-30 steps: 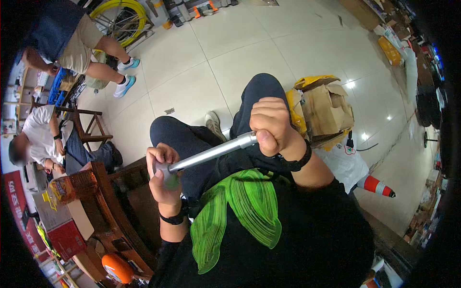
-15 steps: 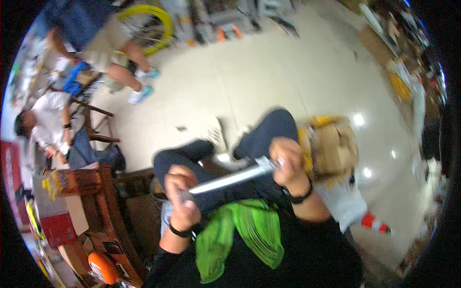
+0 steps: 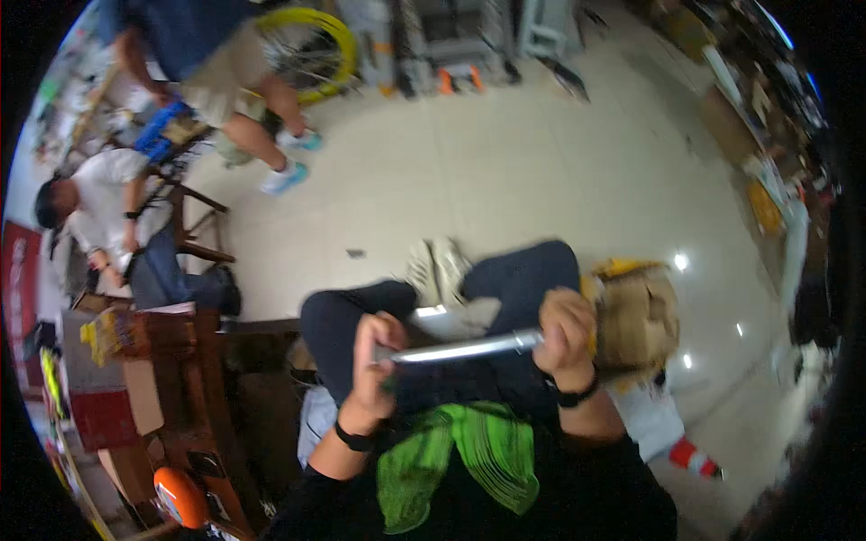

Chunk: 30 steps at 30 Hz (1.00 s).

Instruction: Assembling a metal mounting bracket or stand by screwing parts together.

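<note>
A shiny silver metal tube (image 3: 465, 349) spans the space between my two hands, above my lap. My left hand (image 3: 372, 361) is closed around its left end, where a darker grey end piece (image 3: 382, 355) shows. Wrapped over the right end is my right hand (image 3: 566, 330), its fingers curled so that this end is hidden. The tube lies nearly level. Below it, a bright green mesh cloth (image 3: 456, 451) hangs on my dark top.
A cardboard box (image 3: 636, 316) stands by my right knee. To my left is a wooden table (image 3: 212, 397) with an orange round object (image 3: 180, 498). One person (image 3: 117, 207) sits at the left; another (image 3: 225, 81) stands near a yellow wheel (image 3: 347, 54).
The tube's right end has dipped, bringing it closer to level. Both my hands have shifted slightly right in the picture, still holding it. My feet appear closer together.
</note>
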Tool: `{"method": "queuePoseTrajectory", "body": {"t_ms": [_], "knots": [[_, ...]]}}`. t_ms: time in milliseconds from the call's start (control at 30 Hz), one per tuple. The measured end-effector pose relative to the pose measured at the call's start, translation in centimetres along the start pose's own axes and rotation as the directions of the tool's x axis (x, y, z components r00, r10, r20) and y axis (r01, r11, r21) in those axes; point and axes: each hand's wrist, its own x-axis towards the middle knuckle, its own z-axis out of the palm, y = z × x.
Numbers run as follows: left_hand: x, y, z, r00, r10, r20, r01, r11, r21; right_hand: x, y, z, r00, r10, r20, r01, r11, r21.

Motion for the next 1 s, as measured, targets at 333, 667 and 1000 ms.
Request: {"method": "queuePoseTrajectory", "body": {"t_ms": [333, 667, 1000], "knots": [[0.1, -1.1, -1.0, 0.974, 0.215, -0.077, -0.210, 0.975, 0.067, 0.8, -1.1, 1.0, 0.803, 0.506, 0.314, -0.590, 0.748, 0.304], [-0.9, -2.6, -1.9, 0.941, 0.324, -0.101, -0.326, 0.945, -0.009, -0.1, -1.3, 2.1, 0.705, 0.597, 0.382, -0.708, 0.564, 0.425], [1.2, -0.2, -1.9, 0.967, -0.253, -0.008, 0.244, 0.940, -0.240, 2.1, 0.8, 0.3, 0.917, 0.031, 0.398, -0.132, 0.964, 0.229]]}}
